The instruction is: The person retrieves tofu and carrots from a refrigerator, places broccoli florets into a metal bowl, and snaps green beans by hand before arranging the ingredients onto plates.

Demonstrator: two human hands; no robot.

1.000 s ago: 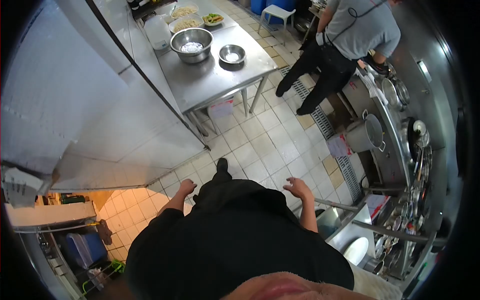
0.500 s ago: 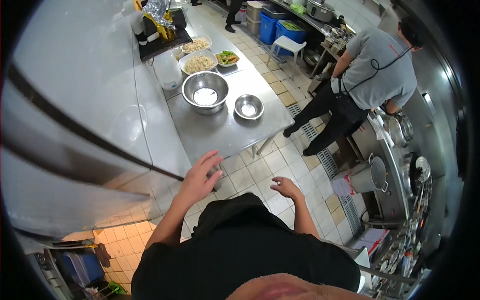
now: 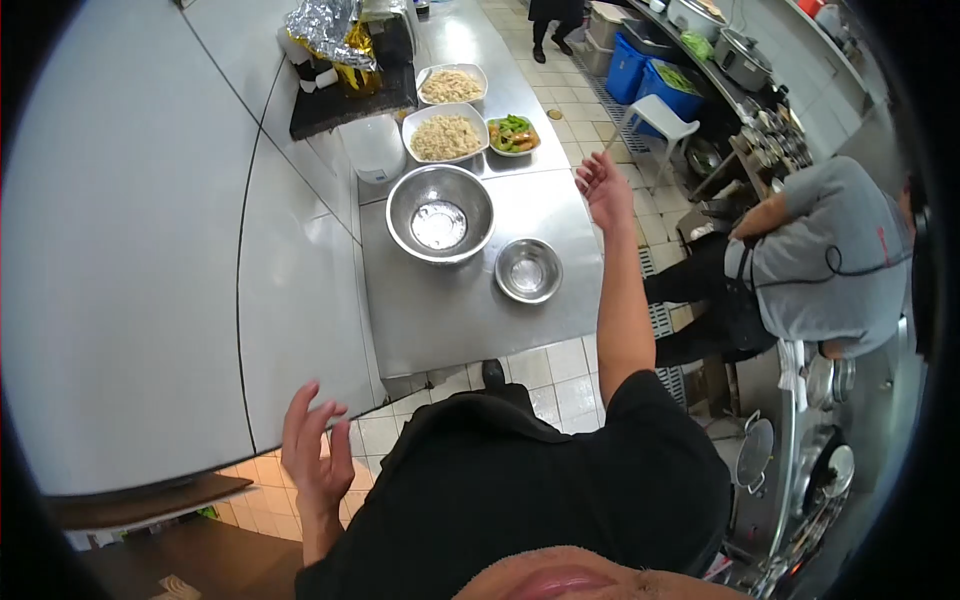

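My right hand [image 3: 606, 192] reaches forward beside the right edge of the steel table [image 3: 430, 330], fingers apart and slightly curled, holding nothing. Low on the left, my left hand [image 3: 318, 450] is raised near the wall with spread fingers and nothing in it. A large steel bowl [image 3: 440, 214] and a smaller steel bowl [image 3: 528, 271] stand on the table. Behind them are two white dishes of pale food [image 3: 446, 137] [image 3: 452, 86] and a dish of green and orange food [image 3: 513, 134], the nearest dish to my right hand.
A person in grey [image 3: 830, 255] stands at the stove counter on the right. A white stool [image 3: 655, 118] and blue bins [image 3: 668, 90] are at the back right. Another person's legs [image 3: 556, 28] show at the top. A white container [image 3: 373, 148] touches the wall side.
The table and its bowls appear closer. My right hand has stretched forward and to the right; my left hand has moved lower and left. The person in grey appears further right and more bent.
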